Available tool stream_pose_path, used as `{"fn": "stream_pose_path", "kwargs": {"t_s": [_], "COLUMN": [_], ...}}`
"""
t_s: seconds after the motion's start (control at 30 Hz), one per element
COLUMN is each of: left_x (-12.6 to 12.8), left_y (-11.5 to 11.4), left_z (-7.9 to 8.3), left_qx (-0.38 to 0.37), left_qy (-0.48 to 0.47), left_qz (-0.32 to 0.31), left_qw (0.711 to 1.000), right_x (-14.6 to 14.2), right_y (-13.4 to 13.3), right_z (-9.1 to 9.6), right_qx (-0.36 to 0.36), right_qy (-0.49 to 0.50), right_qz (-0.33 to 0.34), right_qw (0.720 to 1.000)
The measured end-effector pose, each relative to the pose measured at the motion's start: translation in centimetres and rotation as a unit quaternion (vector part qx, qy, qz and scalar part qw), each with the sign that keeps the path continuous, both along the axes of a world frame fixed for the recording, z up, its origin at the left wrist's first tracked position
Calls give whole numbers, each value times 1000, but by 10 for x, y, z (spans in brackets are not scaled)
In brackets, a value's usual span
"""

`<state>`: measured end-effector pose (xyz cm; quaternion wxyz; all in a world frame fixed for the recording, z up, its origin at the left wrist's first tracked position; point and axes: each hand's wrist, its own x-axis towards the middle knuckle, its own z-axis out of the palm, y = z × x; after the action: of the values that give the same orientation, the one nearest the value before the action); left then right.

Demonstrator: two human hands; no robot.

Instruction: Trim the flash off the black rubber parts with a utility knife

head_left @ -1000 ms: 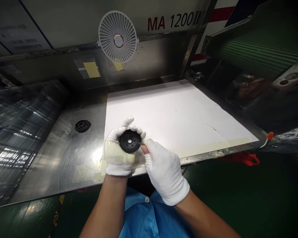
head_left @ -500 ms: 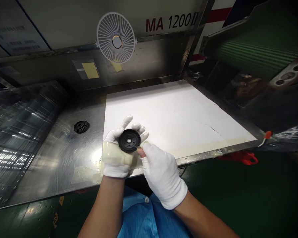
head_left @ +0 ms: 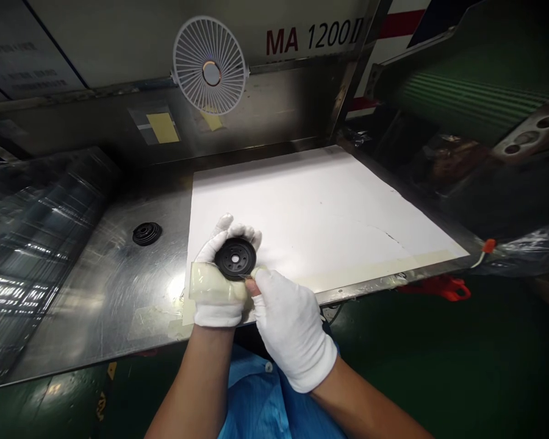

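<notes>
A round black plastic wheel (head_left: 231,250) with a hole at its centre and smaller holes around it rests in my left hand (head_left: 214,286). The white-gloved fingers curl behind and around it, and clear yellowish tape wraps the palm and wrist. My right hand (head_left: 291,323), also in a white glove, pinches a small thin blade (head_left: 244,277) at the wheel's lower right rim. The thumb tip sticks out bare from that glove. Most of the blade is hidden by the fingers. A second black wheel part (head_left: 147,233), with a stepped, ridged side, lies on the metal table to the left.
A large white sheet (head_left: 320,213) covers much of the metal table (head_left: 119,286). At the back hangs a round white fan (head_left: 210,73). Clear plastic film (head_left: 41,244) lies on the left. Red-handled scissors (head_left: 452,289) hang at the front edge on the right.
My right hand has shifted slightly down and left, carrying the blade along the wheel's rim toward its bottom. The left hand's fingers are curled more around the wheel.
</notes>
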<state>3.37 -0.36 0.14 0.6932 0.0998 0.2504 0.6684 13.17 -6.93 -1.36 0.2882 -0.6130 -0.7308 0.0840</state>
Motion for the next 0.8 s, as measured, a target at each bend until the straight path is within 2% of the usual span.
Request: {"fn": "stream_pose_path", "kwargs": {"t_s": [0.1,0.17,0.4,0.63,0.8], "left_x": [-7,-10,-3,-4,-5], "left_y": [-4,-4,-2,-2,-3], "left_z": [2,2,1,-2,-2], "left_qx": [0,-5,-15,-13,-20], "left_qy": [8,4,-13,-17,-11], "left_qz": [-95,-111,-32,-4,2], "left_qw": [995,994,999,1000,1000], "right_x": [4,8,13,9,11], "right_y": [1,2,6,2,3], "right_z": [0,1,0,-3,-1], "right_qx": [-1,0,-14,-23,-55], "right_qy": [13,21,-4,17,34], "right_qz": [3,-1,-41,-28,-24], "right_qw": [1000,1000,999,999,998]}}
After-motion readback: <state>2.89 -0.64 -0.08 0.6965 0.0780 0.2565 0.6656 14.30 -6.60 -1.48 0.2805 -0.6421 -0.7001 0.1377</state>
